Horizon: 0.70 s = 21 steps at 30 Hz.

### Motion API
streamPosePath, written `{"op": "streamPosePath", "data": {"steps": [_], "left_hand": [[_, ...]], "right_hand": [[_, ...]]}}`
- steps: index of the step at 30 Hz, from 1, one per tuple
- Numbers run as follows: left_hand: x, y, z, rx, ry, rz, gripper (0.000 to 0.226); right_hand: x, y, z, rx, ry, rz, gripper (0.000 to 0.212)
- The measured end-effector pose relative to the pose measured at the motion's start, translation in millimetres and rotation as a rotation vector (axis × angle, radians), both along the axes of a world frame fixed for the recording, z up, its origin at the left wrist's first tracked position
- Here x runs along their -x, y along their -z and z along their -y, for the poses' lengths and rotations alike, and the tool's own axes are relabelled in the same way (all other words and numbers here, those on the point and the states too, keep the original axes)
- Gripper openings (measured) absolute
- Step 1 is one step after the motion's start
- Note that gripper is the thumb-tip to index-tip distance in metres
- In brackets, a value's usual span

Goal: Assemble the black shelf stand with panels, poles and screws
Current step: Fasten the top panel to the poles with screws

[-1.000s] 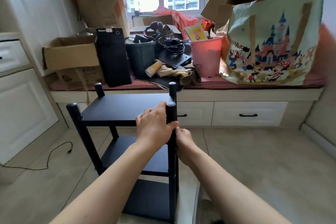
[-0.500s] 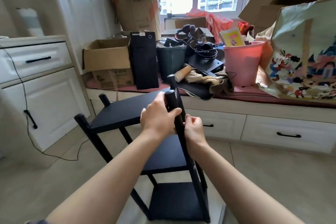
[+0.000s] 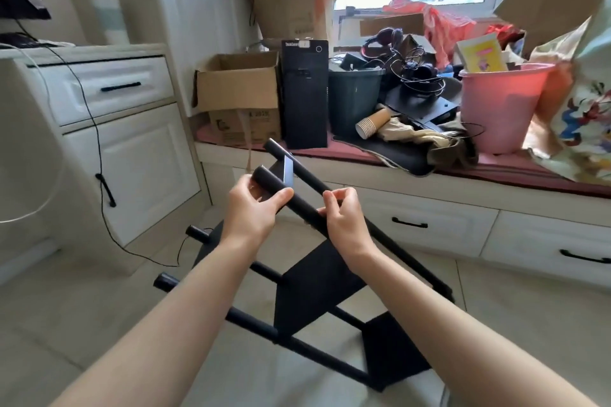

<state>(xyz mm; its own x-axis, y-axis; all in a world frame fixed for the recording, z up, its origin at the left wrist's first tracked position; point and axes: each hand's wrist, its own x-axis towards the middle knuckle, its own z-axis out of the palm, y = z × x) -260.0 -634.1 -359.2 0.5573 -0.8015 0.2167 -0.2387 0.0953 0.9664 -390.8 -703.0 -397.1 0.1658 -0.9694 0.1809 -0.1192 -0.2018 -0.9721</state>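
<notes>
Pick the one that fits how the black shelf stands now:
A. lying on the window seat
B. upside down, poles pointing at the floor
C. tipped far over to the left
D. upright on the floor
C: the shelf leans steeply left, both hands gripping one slanted pole.

Both bare forearms reach in from 6 o'clock, converging toward centre. Left hand [image 3: 253, 210] curled, thumb toward 3 o'clock, gripping pole [image 3: 297, 205] near its upper end. Right hand [image 3: 344, 220] at 3 o'clock of left, fingers curled, pinching same pole lower down.
</notes>
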Motion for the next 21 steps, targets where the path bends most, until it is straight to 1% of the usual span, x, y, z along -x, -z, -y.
{"op": "streamPosePath", "data": {"steps": [4,8,11,14,18,21], "left_hand": [[-29,36,-18,-0.036,0.003,-0.159,0.026],[-50,77,-36,-0.096,0.025,-0.25,0.028],[-61,110,-48,-0.142,0.043,-0.261,0.032],[-71,146,-55,-0.183,0.043,-0.264,0.032],[-77,184,-62,-0.213,0.063,-0.279,0.028],[-80,207,-69,-0.239,0.061,-0.309,0.036]], "right_hand": [[-15,18,-12,0.002,-0.067,-0.068,0.013],[-29,50,-18,-0.025,-0.129,-0.14,0.011],[-34,75,-21,-0.054,-0.183,-0.217,0.013],[-38,97,-26,-0.075,-0.217,-0.277,0.014],[-41,119,-31,-0.105,-0.259,-0.336,0.009],[-41,135,-34,-0.134,-0.302,-0.398,0.01]]}}
